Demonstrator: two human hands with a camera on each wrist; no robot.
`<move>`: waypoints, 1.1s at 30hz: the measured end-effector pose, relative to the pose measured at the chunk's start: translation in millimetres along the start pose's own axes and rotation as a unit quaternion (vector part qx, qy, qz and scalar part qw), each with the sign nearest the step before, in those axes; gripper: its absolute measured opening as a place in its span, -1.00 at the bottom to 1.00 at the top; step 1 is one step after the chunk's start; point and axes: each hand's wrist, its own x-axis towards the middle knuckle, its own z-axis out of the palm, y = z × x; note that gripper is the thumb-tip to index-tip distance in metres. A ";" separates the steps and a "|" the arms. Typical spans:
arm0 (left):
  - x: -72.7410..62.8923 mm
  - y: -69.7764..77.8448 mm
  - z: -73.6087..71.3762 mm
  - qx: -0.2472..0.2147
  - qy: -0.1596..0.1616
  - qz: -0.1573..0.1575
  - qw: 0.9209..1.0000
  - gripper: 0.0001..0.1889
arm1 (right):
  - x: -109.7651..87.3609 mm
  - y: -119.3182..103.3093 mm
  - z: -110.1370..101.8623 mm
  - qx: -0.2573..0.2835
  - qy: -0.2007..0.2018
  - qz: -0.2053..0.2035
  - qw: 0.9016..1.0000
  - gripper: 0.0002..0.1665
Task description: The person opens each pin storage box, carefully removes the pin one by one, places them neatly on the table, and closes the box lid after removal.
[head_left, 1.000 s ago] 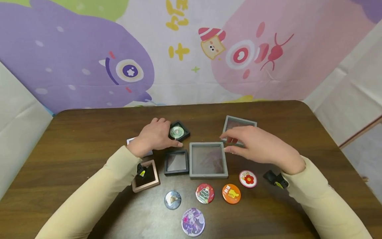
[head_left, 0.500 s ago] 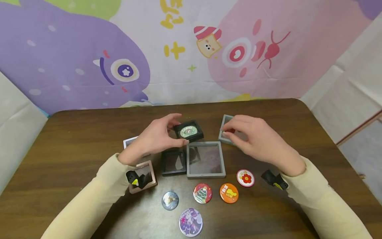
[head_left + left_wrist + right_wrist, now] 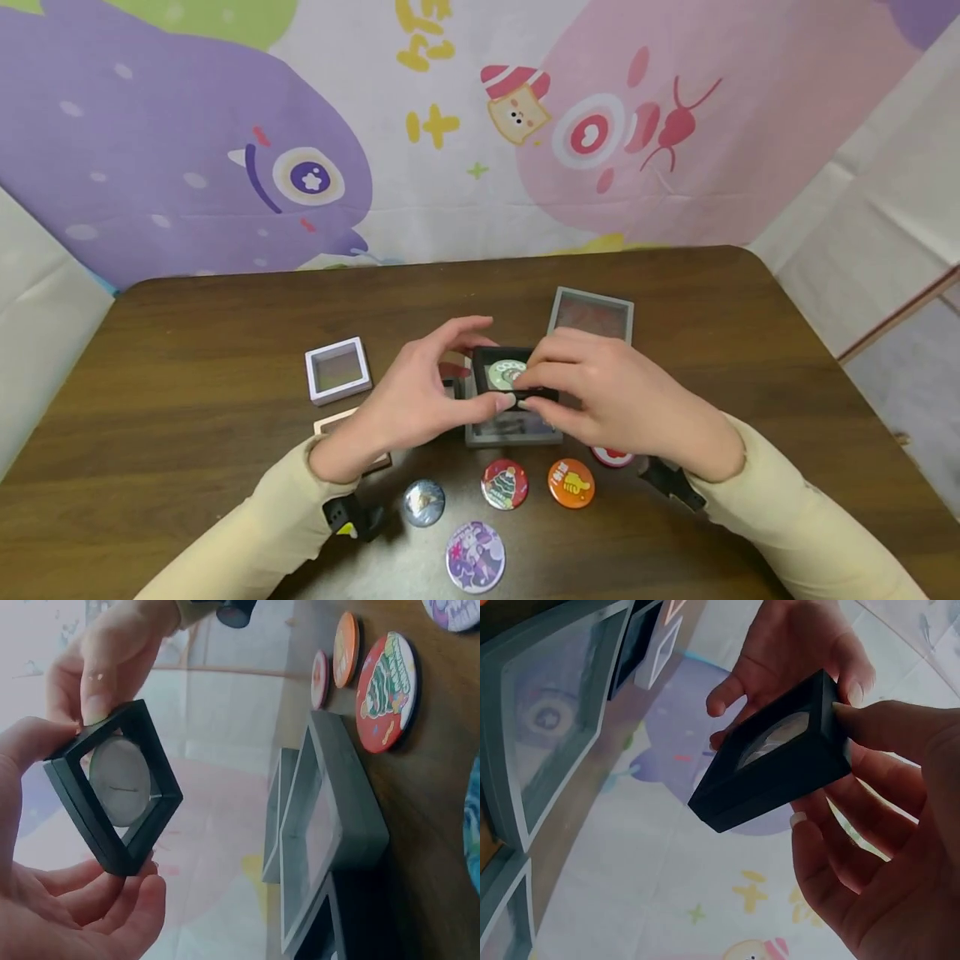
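Note:
Both hands hold a small black display frame (image 3: 480,360) above the table. A pale green round badge (image 3: 504,372) sits inside it; in the left wrist view the badge's grey back (image 3: 120,787) shows through the clear window. My left hand (image 3: 420,387) grips the frame by opposite edges, thumb at the near side and fingers at the far side. From the right, my right hand (image 3: 607,387) pinches the frame, its thumb at the near edge and its fingers over the right part of the badge. Under the held frame lies a large grey frame (image 3: 551,437), partly covered.
Behind my right hand lies another grey frame (image 3: 596,310). A white frame (image 3: 337,371) and a partly hidden rose-beige frame (image 3: 330,422) are at left. Blue (image 3: 423,502), Christmas-tree (image 3: 504,483), orange (image 3: 572,483), purple (image 3: 476,557) and part-covered red (image 3: 613,457) badges lie nearer.
My left hand has lifted the black frame with the green badge off the table and carried it right and nearer. My right hand has moved left from the back grey frame and taken hold too.

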 end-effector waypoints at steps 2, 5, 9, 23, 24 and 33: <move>-1.4 0.9 0.4 -0.001 -0.004 0.006 1.000 -0.21 | 0.3 0.1 1.2 0.006 0.005 -0.004 1.000 -0.80; -1.5 -1.1 0.8 -0.013 -0.015 0.012 1.000 -0.17 | 0.1 1.1 2.6 0.017 0.012 -0.012 1.000 -0.81; -0.6 -3.2 1.8 -0.038 -0.018 0.006 0.999 -0.13 | 0.2 1.6 1.4 0.018 0.000 -0.006 1.000 -0.81; -1.9 -1.0 3.8 -0.072 -0.015 -0.012 0.997 -0.17 | 0.2 -3.0 -2.0 0.003 0.001 -0.018 1.000 -0.78; -2.2 -0.7 3.9 -0.070 -0.014 -0.011 0.997 -0.17 | 0.3 -4.2 -1.9 -0.004 0.006 -0.024 1.000 -0.77; -4.0 2.6 3.5 -0.058 -0.015 0.004 0.998 -0.18 | 0.4 -12.1 -2.8 -0.021 0.024 -0.048 0.998 -0.82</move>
